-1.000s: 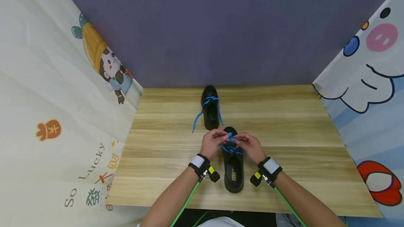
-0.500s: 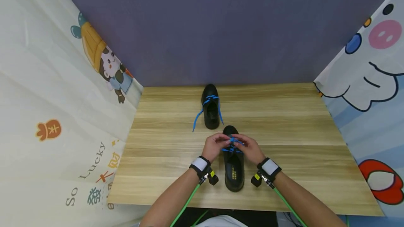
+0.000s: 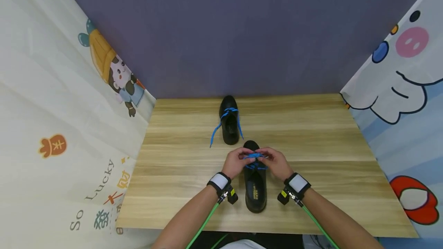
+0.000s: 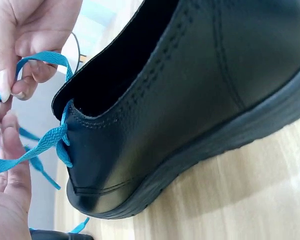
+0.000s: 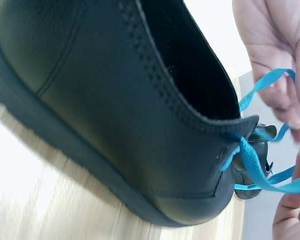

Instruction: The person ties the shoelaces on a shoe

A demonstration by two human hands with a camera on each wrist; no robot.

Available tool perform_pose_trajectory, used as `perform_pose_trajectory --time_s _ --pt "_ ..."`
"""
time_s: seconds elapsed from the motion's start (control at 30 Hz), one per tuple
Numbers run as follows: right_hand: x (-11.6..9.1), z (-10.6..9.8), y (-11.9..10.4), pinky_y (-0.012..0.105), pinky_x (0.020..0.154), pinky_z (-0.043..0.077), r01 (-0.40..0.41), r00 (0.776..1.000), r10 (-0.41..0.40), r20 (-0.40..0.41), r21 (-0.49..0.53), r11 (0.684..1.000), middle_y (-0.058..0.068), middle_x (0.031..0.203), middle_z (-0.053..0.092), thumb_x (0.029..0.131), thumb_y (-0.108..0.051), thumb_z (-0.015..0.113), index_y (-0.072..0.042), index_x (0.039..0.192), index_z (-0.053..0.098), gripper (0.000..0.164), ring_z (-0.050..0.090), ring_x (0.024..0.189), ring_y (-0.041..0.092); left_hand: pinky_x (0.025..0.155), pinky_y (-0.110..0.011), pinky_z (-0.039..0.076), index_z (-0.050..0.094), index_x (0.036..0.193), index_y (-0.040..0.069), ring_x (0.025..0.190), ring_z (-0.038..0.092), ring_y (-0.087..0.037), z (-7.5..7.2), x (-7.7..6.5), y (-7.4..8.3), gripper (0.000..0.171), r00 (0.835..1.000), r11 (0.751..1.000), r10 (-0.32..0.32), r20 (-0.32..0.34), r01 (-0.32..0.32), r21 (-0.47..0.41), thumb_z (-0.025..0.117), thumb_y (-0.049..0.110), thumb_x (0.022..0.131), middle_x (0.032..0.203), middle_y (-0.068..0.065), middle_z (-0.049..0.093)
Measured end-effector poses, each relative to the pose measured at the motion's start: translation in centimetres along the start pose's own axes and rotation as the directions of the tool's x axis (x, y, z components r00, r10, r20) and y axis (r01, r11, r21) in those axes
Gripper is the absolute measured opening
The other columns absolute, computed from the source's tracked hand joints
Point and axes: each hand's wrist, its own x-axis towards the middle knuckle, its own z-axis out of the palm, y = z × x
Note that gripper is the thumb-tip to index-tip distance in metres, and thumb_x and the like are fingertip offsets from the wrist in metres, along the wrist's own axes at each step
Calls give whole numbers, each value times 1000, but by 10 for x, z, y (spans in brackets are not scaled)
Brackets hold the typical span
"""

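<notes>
A black shoe [image 3: 255, 191] with blue laces stands on the wooden table, its toe pointing away from me. Over its front, my left hand [image 3: 236, 161] and right hand [image 3: 275, 162] meet, each pinching part of the blue shoelace [image 3: 254, 155]. In the left wrist view, the lace [image 4: 45, 142] runs from the eyelets of the shoe [image 4: 190, 100] to the fingers, raised above the tongue. The right wrist view has a lace loop [image 5: 270, 80] passing by the fingertips. Parts of the lace between the fingers are hidden.
Beyond the hands, a second black shoe [image 3: 230, 131] with loose blue laces [image 3: 215, 131] stands near the back of the table [image 3: 311, 133]. A dark blue-grey panel [image 3: 242, 30] rises behind. Printed curtains hang on the left [image 3: 52, 87] and right [image 3: 415, 126].
Both hands have come down slightly toward the shoe's lacing, and the blue lace between them now lies stretched sideways instead of bunched at the fingertips. The shoes stay in place.
</notes>
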Motion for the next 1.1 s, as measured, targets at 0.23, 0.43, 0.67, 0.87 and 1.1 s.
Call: perform_pose_trajectory --time_s 0.23,0.43,0.67,0.87,1.1 --pt "-3 -4 2 26 77 53 6 1000 -6 13 -12 1000 17 108 68 93 0 68 3 119 66 27 64 97 29 70 -22 53 74 102 2 81 66 -10 -5 0 -1 13 998 998 59 -15 -59 28 75 3 89 101 -9 71" --pt "-2 -5 0 24 74 53 4 999 -3 33 -29 1000 16 102 67 92 1 70 4 113 68 22 63 90 21 71 -22 53 74 101 2 80 64 -7 -7 1 1 12 997 997 68 -22 -68 20 74 4 89 100 -8 70" --pt "1 -4 3 24 73 53 47 998 -43 52 -79 996 12 99 64 91 2 70 3 105 69 15 60 87 14 71 -22 53 73 100 2 79 63 -7 -7 1 4 10 995 994 96 -20 -95 51 74 5 90 98 -9 70" --pt "-2 -3 5 27 76 54 19 997 -11 81 -98 995 14 108 63 92 -1 70 0 106 69 14 60 93 20 68 -21 51 73 99 1 76 61 -5 -7 -2 3 10 996 994 90 -14 -89 59 75 3 89 96 -9 68" --pt "-6 -4 4 28 78 52 -49 988 58 140 -72 996 15 107 70 97 -7 66 2 114 66 19 64 92 22 67 -20 49 72 99 2 77 60 -7 -7 -5 0 11 998 996 69 -16 -68 53 74 4 89 98 -11 69"
